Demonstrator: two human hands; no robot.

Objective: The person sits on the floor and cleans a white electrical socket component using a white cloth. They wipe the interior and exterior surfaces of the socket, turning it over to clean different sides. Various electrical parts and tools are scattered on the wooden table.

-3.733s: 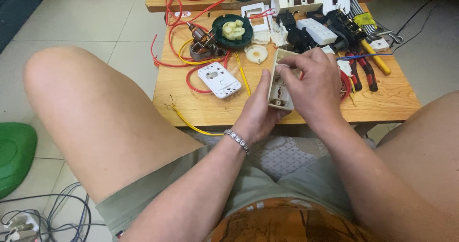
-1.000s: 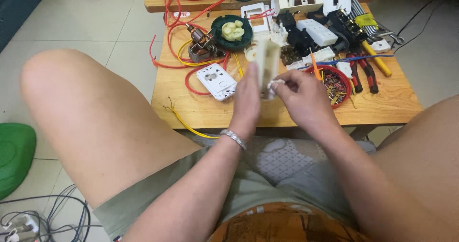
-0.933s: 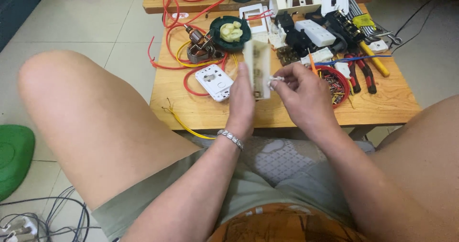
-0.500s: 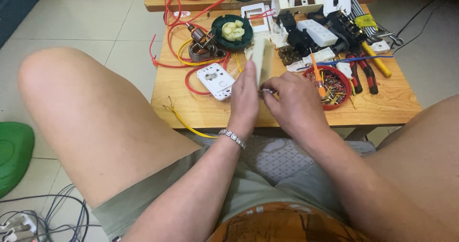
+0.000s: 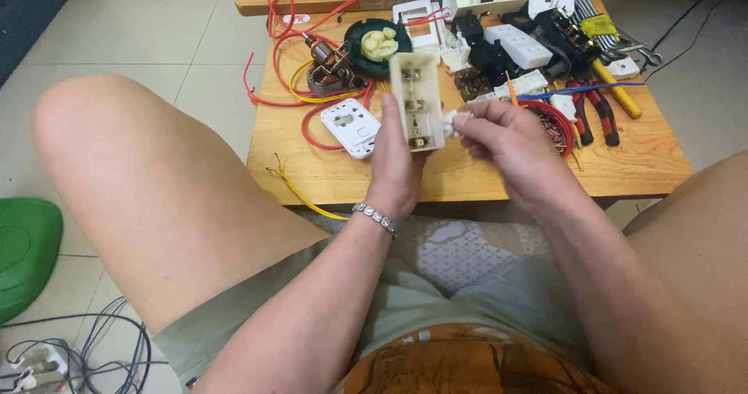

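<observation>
My left hand (image 5: 396, 168) holds a cream rectangular switch frame (image 5: 416, 100) upright above the low wooden table (image 5: 327, 172), its open back facing me. My right hand (image 5: 505, 145) pinches a small white plastic part (image 5: 450, 121) at the frame's right edge, touching it. A silver bracelet (image 5: 375, 217) circles my left wrist. Both hands hover over the near middle of the table, between my bare knees.
A white switch plate (image 5: 352, 127) lies left of my hands beside red wire loops (image 5: 273, 51) and a copper-wound motor part (image 5: 327, 67). Further back are a dark green dish (image 5: 375, 47), black and white switch modules (image 5: 518, 47), red-handled pliers (image 5: 596, 117) and a yellow-handled tool (image 5: 617, 94).
The frame has turned from edge-on to showing its open back. My right hand has let go of the orange-tipped tool and now pinches a small white part against the frame.
</observation>
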